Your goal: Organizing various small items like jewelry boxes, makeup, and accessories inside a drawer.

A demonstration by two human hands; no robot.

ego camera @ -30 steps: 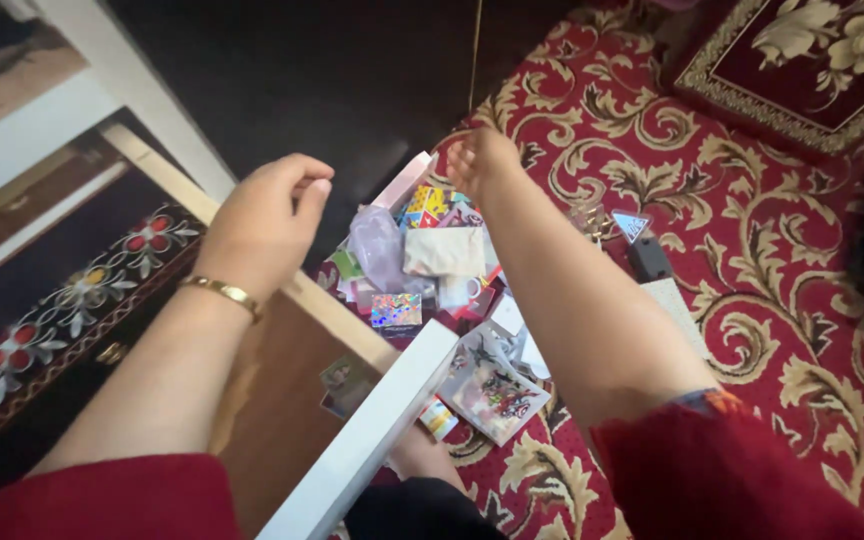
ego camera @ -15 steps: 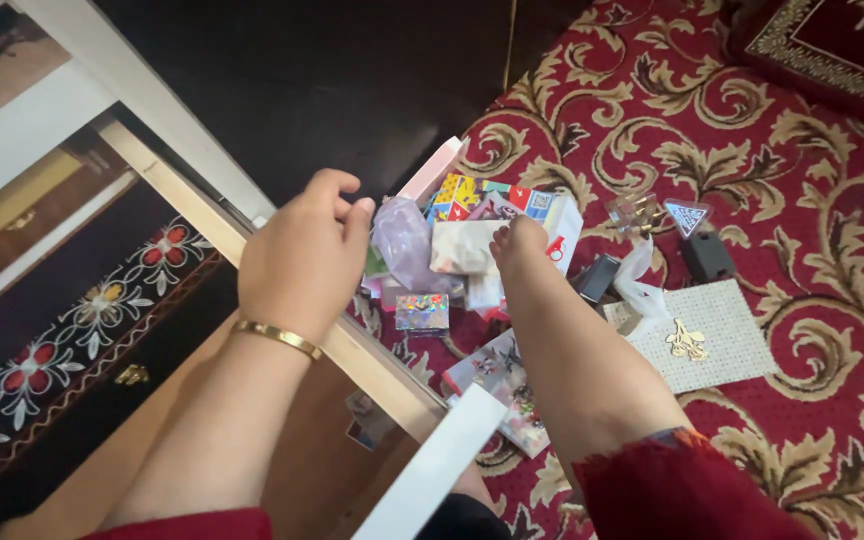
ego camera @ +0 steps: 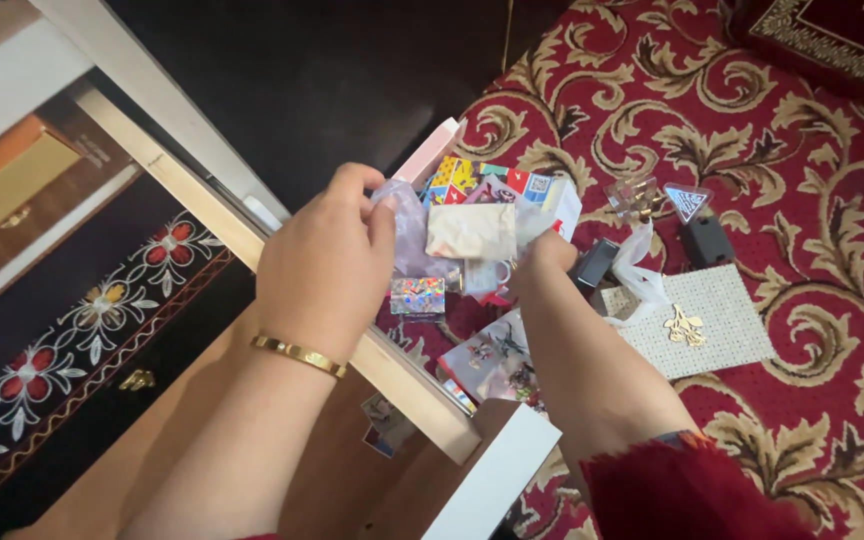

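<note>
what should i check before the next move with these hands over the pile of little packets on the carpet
1. Left hand on the translucent lilac bag: ok, fingertips touch its top edge.
2. Left hand grip closed on the bag: cannot tell, the pinch is hidden behind the knuckles.
3. Right hand contact: cannot tell, it is down in the pile beside the beige pouch, fingers hidden.
4. Holographic card free: ok, lies uncovered below the bag.
5. White perforated mat with gold charm: ok, apart from both hands.
6. Drawer edge clearance: not ok, the left wrist is directly over it.
</note>
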